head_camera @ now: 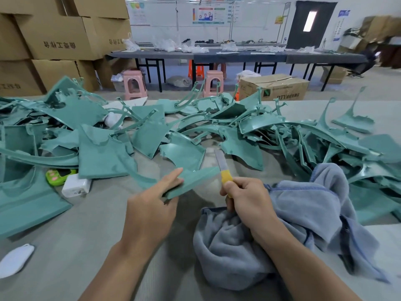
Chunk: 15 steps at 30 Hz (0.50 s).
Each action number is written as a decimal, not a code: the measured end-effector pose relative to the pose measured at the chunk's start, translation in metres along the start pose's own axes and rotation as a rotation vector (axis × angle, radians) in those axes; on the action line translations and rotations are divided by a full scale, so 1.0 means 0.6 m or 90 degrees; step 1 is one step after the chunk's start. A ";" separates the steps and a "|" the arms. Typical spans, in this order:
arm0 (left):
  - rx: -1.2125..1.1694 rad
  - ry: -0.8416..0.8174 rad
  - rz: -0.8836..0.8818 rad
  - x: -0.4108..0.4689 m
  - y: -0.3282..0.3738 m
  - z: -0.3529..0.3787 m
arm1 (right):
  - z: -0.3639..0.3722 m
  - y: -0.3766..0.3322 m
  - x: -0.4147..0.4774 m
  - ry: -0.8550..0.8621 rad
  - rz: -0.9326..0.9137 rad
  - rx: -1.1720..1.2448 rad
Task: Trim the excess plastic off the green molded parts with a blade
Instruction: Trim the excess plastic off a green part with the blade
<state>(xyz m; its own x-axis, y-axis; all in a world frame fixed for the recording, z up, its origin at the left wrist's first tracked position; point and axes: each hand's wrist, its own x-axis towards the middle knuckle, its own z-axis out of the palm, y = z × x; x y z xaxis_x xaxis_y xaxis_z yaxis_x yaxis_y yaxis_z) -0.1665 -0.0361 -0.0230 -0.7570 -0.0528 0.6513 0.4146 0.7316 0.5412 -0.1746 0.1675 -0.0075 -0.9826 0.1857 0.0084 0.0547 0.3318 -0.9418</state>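
The person's right hand (245, 198) is curling tight around a yellow-handled utility knife (225, 173), its steel blade pointing up and away. The wrist is lying on a crumpled grey-blue towel (303, 213). Just beside it, the left hand (152, 205) is pinching a curved, flat green plastic part (195, 181). The index finger is lying straight along the part's top and the other fingers are tucked beneath. The part's far tip is reaching the knife near its handle; whether they touch, I cannot tell. Both forearms are stretching forward over the grey table mat (86, 246). Beyond them, a sprawling pile of green molded parts (245, 148) is covering the table. A white charger block (76, 187) and a white face mask (15, 259) are lying off to the left.
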 end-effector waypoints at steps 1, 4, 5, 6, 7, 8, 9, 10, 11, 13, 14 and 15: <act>-0.024 0.009 0.010 -0.002 0.002 -0.001 | 0.001 0.001 0.000 -0.002 -0.005 0.007; -0.028 0.032 -0.075 0.002 0.008 -0.003 | 0.004 0.001 -0.004 -0.021 -0.031 -0.011; 0.003 0.025 -0.120 0.005 0.008 -0.003 | 0.004 0.001 -0.004 -0.025 -0.038 -0.024; 0.028 0.002 -0.152 0.007 0.005 -0.001 | 0.004 0.000 -0.005 -0.026 -0.045 -0.031; 0.030 -0.024 -0.167 0.008 0.000 0.002 | 0.004 -0.001 -0.007 -0.026 -0.055 -0.027; 0.012 -0.042 -0.169 0.009 -0.003 0.003 | 0.004 -0.003 -0.010 -0.030 -0.070 -0.011; -0.008 -0.047 -0.163 0.009 -0.003 0.004 | 0.004 -0.006 -0.015 -0.038 -0.093 0.009; -0.014 -0.043 -0.143 0.007 -0.003 0.003 | 0.004 -0.009 -0.021 -0.052 -0.126 0.023; 0.002 -0.034 -0.111 0.006 -0.002 0.004 | 0.006 -0.013 -0.029 -0.073 -0.167 0.028; 0.049 -0.028 -0.057 0.004 -0.001 0.009 | 0.014 -0.019 -0.045 -0.131 -0.247 -0.001; 0.060 -0.035 -0.052 0.003 0.000 0.013 | 0.020 -0.021 -0.051 -0.149 -0.277 -0.040; 0.056 -0.049 -0.058 0.003 -0.001 0.017 | 0.026 -0.020 -0.054 -0.149 -0.293 -0.089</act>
<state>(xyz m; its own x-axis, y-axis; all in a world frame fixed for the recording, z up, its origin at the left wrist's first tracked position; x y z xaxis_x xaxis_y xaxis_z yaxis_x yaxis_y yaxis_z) -0.1729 -0.0296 -0.0276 -0.8275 -0.0711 0.5570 0.2993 0.7834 0.5447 -0.1464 0.1434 -0.0015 -0.9229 -0.2148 0.3196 -0.3841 0.4536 -0.8042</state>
